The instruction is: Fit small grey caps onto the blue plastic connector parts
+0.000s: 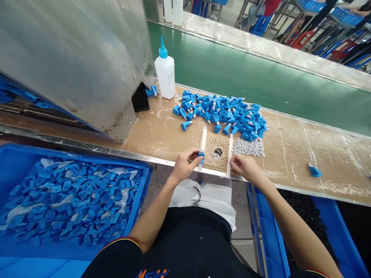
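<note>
My left hand (185, 164) grips a small blue plastic part (201, 156) at the near edge of a cardboard-covered mat (216, 148). My right hand (242, 166) has its fingertips at a white strip (230, 156), and I cannot tell whether they pinch anything. A small clear dish (213, 157) lies between my hands. Beyond them is a heap of blue plastic parts (220, 114), and a patch of small grey pellets (248, 147) lies next to it. A white glue bottle with a blue nozzle (165, 75) stands farther left.
A blue crate (72, 202) full of blue parts sits at lower left, and another blue crate (269, 231) sits at lower right. A steel panel (72, 58) rises at the bench's left. A green conveyor belt (232, 69) runs behind the bench.
</note>
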A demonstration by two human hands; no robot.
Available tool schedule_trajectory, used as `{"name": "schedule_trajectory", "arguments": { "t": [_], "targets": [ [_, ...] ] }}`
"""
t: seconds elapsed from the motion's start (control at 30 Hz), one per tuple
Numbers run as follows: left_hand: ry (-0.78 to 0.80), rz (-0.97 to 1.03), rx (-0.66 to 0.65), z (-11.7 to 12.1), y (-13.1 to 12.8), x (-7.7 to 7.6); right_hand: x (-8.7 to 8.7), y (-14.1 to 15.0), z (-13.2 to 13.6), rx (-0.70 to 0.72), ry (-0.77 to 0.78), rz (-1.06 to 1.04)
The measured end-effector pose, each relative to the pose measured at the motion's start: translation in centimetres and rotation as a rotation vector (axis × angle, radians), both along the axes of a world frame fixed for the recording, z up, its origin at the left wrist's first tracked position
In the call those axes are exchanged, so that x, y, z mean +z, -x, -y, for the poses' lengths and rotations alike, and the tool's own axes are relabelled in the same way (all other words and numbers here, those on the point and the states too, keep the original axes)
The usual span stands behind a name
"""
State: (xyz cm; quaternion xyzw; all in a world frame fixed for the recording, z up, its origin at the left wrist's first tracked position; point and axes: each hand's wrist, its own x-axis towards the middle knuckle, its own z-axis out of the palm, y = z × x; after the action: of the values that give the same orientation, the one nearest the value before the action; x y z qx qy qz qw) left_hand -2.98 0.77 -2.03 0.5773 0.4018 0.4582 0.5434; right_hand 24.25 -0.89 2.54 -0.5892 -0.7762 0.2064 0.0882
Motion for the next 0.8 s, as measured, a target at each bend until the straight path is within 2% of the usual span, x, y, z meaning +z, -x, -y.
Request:
{"name": "schedule_trajectory", "arguments": {
  "t": [0.17, 0.27, 0.37, 0.57, 0.7, 0.8],
  "targets": [
    [-0.003, 0.018, -0.002, 0.0, 0.0, -0.1, 1.7, 1.8, -0.1, 0.141, -0.290, 0.072],
    [0.007, 0.034, 0.000, 0.0, -0.1, -0.2, 2.3, 3.8, -0.6, 0.265, -0.403, 0.177],
    [0.019, 0.049, -0.002, 0.0, -0.1, -0.3, 2.1, 5.1, -1.4, 0.336, -0.440, 0.300],
    [0.010, 0.054, -0.009, 0.0, -0.1, -0.3, 1.3, 5.7, -2.0, 0.364, -0.457, 0.447],
    [-0.001, 0.051, -0.011, 0.0, 0.0, -0.3, 0.9, 6.0, -2.0, 0.355, -0.462, 0.453],
    [0.026, 0.078, -0.023, -0.1, 0.0, -0.3, 1.1, 5.8, -2.1, 0.368, -0.438, 0.377]
  ]
}}
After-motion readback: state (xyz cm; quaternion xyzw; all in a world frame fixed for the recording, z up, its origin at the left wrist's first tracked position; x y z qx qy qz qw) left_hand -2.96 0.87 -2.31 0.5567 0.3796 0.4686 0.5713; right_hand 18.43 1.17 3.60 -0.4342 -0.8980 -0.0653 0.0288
